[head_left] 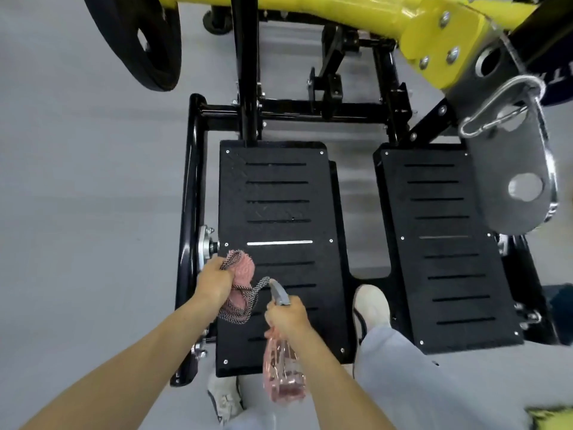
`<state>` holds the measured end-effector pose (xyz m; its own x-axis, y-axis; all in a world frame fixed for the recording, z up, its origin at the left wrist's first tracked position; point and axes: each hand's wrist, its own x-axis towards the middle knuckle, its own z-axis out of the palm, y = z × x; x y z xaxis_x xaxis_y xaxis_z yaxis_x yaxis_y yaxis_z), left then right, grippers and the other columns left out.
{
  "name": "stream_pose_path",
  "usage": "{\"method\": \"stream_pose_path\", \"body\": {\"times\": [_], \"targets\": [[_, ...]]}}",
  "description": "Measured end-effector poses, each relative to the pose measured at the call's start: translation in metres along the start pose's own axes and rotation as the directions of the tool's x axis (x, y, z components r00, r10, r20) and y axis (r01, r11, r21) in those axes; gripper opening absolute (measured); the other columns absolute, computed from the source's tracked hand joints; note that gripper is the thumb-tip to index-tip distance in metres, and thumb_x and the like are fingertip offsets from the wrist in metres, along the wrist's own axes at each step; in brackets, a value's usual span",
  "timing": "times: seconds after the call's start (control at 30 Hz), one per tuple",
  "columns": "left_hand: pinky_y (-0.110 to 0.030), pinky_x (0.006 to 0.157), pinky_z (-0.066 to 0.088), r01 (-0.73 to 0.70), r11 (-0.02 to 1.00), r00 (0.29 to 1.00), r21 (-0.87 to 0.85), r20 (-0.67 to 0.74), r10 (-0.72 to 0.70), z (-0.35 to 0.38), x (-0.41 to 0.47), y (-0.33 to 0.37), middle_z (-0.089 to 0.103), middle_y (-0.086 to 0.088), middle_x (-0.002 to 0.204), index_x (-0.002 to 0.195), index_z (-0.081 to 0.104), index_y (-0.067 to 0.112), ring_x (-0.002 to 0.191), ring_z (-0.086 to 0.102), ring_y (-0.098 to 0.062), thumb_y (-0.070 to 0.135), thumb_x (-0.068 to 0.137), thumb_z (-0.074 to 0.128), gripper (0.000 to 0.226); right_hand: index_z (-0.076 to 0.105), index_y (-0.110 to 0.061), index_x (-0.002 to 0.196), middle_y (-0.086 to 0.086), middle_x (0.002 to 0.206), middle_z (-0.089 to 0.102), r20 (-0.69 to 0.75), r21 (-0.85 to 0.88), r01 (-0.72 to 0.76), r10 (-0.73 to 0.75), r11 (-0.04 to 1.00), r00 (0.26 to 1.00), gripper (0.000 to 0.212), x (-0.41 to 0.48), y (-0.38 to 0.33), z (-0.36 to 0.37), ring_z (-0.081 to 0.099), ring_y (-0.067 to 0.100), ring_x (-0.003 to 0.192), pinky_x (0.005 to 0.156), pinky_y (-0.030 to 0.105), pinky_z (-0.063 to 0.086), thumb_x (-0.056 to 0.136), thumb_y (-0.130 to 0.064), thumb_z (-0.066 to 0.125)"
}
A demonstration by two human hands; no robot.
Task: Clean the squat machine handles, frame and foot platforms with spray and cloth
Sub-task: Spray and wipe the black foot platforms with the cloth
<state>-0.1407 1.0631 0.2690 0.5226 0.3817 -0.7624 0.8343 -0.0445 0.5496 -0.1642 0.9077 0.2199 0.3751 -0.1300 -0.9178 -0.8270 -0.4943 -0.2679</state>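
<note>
Gripping one pink cloth (240,285) in left hand (214,279), one spray bottle (283,370) in right hand (286,315), two black foot platforms (279,193), one weight plate (139,38).

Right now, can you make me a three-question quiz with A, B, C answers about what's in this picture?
1. Where is the pink cloth? A in a bucket; B in the left hand; C on a shelf.
2. How many black foot platforms are there? A one; B two; C four.
3. What is the right hand doing? A hanging empty; B holding a phone; C gripping the spray bottle.

Answers:
1 B: its fingers are curled round the bunched cloth.
2 B: two slotted black plates lie side by side.
3 C: it grips the bottle's neck, with the nozzle pointing forward.
</note>
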Motion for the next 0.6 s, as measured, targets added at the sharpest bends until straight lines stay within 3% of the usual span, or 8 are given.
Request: {"method": "stream_pose_path", "body": {"times": [0.07,0.13,0.23,0.37,0.47,0.6], "targets": [[-0.042,0.088,0.053,0.017,1.000,0.999,0.012,-0.050,-0.016,-0.011,-0.005,-0.013,0.064,-0.013,0.117,0.109,0.063,0.010,0.100,0.063,-0.031,0.003,0.093,0.047,0.023,0.050,-0.022,0.090,0.002,0.090,0.064,0.027,-0.018,-0.015,0.015,1.000,1.000,0.019,-0.037,-0.001,0.016,0.068,0.027,0.080,0.076,0.037,0.057,0.073,-0.026,0.056],[-0.039,0.081,0.053,0.024,0.997,0.996,0.068,-0.088,-0.018,-0.023,-0.009,-0.024,0.066,-0.016,0.104,0.097,0.062,0.011,0.091,0.063,-0.032,0.001,0.092,0.045,0.020,0.045,-0.022,0.088,-0.001,0.090,0.058,-0.008,-0.030,-0.040,0.040,0.999,0.999,0.013,-0.056,0.006,0.027,0.063,0.023,0.085,0.076,0.031,0.051,0.080,-0.019,0.054],[-0.035,0.072,0.051,0.049,0.993,0.993,0.109,-0.116,-0.036,-0.037,-0.012,-0.038,0.066,-0.017,0.095,0.091,0.059,0.009,0.082,0.062,-0.031,-0.002,0.091,0.043,0.020,0.047,-0.018,0.090,-0.001,0.088,0.058,-0.078,0.051,-0.075,0.079,0.996,0.994,0.012,-0.064,0.026,0.036,0.065,0.024,0.085,0.080,0.036,0.055,0.080,-0.016,0.053],[-0.048,0.083,0.054,0.080,0.987,0.992,0.139,-0.111,-0.065,-0.042,-0.010,-0.055,0.066,-0.017,0.094,0.092,0.060,0.010,0.086,0.064,-0.036,0.001,0.091,0.045,0.017,0.055,-0.009,0.093,0.006,0.087,0.063,-0.156,0.173,-0.148,0.175,0.974,0.972,0.016,-0.055,0.053,0.023,0.067,0.027,0.077,0.077,0.037,0.056,0.078,-0.012,0.052],[-0.038,0.077,0.052,0.061,0.980,0.995,0.188,-0.088,-0.045,-0.034,-0.012,-0.059,0.064,-0.014,0.092,0.094,0.060,0.009,0.087,0.062,-0.034,-0.001,0.091,0.044,0.018,0.051,-0.016,0.079,0.009,0.083,0.065,-0.231,0.254,-0.142,0.202,0.957,0.952,0.005,-0.042,0.071,0.001,0.067,0.029,0.075,0.079,0.042,0.056,0.078,-0.011,0.051],[-0.033,0.074,0.047,0.038,0.967,0.999,0.254,-0.007,-0.037,-0.012,-0.014,-0.061,0.063,-0.011,0.092,0.096,0.060,0.010,0.086,0.060,-0.030,0.001,0.092,0.044,0.018,0.060,-0.013,0.089,0.009,0.083,0.067,-0.324,0.312,-0.044,0.150,0.949,0.934,0.011,-0.032,0.079,-0.027,0.067,0.028,0.076,0.075,0.038,0.054,0.078,-0.013,0.057]]}}
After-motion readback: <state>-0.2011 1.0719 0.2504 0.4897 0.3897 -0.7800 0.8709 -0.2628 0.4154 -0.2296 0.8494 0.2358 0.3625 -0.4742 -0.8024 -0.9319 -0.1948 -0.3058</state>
